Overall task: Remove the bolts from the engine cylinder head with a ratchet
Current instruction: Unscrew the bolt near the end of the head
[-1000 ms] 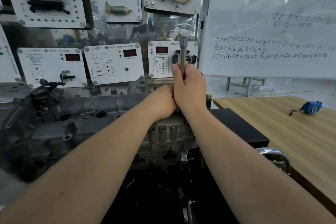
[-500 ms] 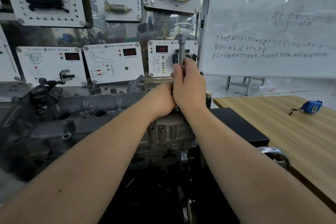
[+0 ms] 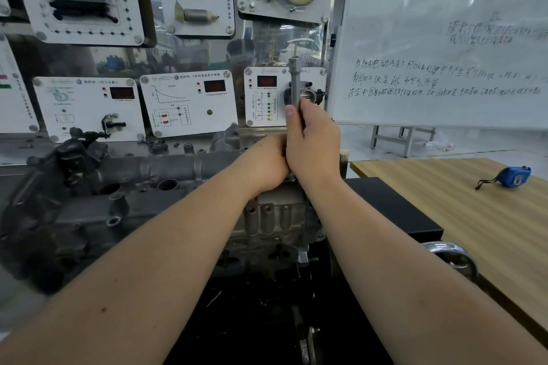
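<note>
A grey engine cylinder head [image 3: 166, 187] lies across the stand in front of me, with open bolt holes along its top. My right hand [image 3: 314, 148] grips the steel ratchet handle [image 3: 295, 83], which sticks up out of my fist. My left hand [image 3: 267, 163] sits pressed against the right one at the right end of the cylinder head; its fingers are hidden, and I cannot tell what they hold. The ratchet's head and the bolt are covered by both hands.
White training panels [image 3: 186, 101] with sensors hang behind the engine. A whiteboard [image 3: 444, 38] stands at the right back. To the right a wooden table [image 3: 489, 231] carries a blue tape measure [image 3: 514, 176]. A black block [image 3: 391, 207] and a chrome handwheel [image 3: 453, 258] sit beside the engine.
The ratchet handle has stayed nearly upright while both hands shifted slightly up and away. The grip looks the same.
</note>
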Demonstrator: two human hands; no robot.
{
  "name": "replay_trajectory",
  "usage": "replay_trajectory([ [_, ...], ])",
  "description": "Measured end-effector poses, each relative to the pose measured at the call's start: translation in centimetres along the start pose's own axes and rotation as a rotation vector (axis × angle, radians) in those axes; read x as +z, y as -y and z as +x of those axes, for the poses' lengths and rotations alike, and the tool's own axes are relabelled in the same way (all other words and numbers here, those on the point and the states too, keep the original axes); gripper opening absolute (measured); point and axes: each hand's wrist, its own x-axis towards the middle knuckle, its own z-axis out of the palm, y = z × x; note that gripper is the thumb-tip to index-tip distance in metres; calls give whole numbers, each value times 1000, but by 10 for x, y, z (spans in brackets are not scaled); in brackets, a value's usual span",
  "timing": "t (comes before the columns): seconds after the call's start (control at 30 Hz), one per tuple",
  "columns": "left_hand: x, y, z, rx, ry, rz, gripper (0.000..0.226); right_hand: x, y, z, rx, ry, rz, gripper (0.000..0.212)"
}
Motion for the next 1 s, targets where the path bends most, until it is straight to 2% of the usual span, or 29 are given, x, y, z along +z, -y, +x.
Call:
replay_trajectory([
  [0.03,0,0,-1,0,6,-44,37,0,0,0,23,11,11,20],
  [0.07,0,0,-2,2,14,-86,38,0,-1,0,57,24,30,23],
  [0.13,0,1,-4,7,21,-147,41,-1,-1,-1,92,44,62,44],
  [0.2,0,1,-4,-4,17,-156,41,-1,-1,-1,88,58,96,48],
  [0.3,1,1,-1,-6,4,-78,33,0,0,-1,75,63,112,40],
  [0.37,0,1,1,-8,-3,-14,27,-1,0,0,80,55,60,12],
  [0.4,0,1,1,-17,-13,-7,29,-2,3,-1,66,42,36,14],
  [0.47,-1,1,-1,-24,-35,-42,33,-2,5,0,19,28,-35,34],
  [0.57,-1,1,-3,2,-25,-97,33,-1,3,-2,38,35,11,24],
  [0.73,0,0,-1,20,12,-14,27,-2,8,-2,103,90,78,46],
  [0.83,-2,-1,1,2,-2,61,22,-2,8,-2,94,95,107,38],
  [0.9,-3,-2,2,-22,-13,103,23,-3,6,-2,49,80,84,18],
  [0.93,-3,-2,2,-39,-22,93,26,-3,6,-2,24,77,55,17],
  [1.0,-3,-1,1,-69,-33,21,31,-3,6,-1,-21,81,-27,32],
])
